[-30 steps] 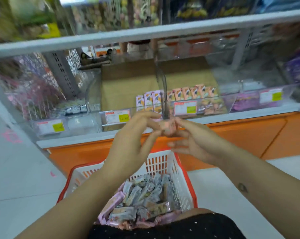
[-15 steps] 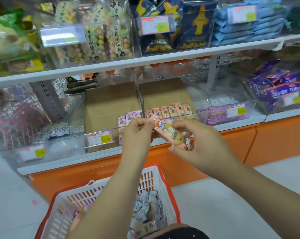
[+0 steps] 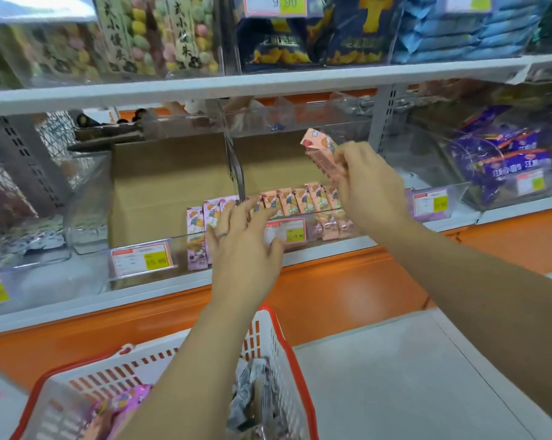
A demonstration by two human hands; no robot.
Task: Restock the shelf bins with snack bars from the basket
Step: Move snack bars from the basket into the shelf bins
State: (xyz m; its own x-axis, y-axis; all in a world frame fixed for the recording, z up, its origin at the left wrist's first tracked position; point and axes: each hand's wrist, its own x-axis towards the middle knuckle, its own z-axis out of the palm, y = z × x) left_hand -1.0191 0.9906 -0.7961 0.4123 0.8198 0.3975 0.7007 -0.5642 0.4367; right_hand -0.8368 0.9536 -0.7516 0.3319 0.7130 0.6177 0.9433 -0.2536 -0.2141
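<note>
A pink bar (image 3: 319,152) was held up on a tilt above the shelf, gripped at its lower end by the curled fingers of the right hand (image 3: 370,192). The left hand (image 3: 243,249) was held open just left of it and lower, fingers spread and nothing in it, in front of a clear bin (image 3: 357,231). The hands were apart. A ring (image 3: 222,235) was seen on one left finger.

Inside the bin a row of matching bars (image 3: 297,201) was stood upright, with more laid beneath. A price tag (image 3: 284,231) was fixed to the bin's front wall. Paler purple-pink bars (image 3: 201,223) were stood in the neighbouring bin to the left, beyond a clear divider (image 3: 235,173). A cardboard box (image 3: 170,185) was set behind both bins.

Below the arms, a white basket (image 3: 270,341) with a red rim was seen, and wrapped snacks (image 3: 247,395) were piled in it. Purple packs (image 3: 506,160) were heaped in a bin to the far right. Bagged snacks (image 3: 274,42) were ranged on the upper shelf (image 3: 268,85). Pale floor (image 3: 395,376) was visible at the right
</note>
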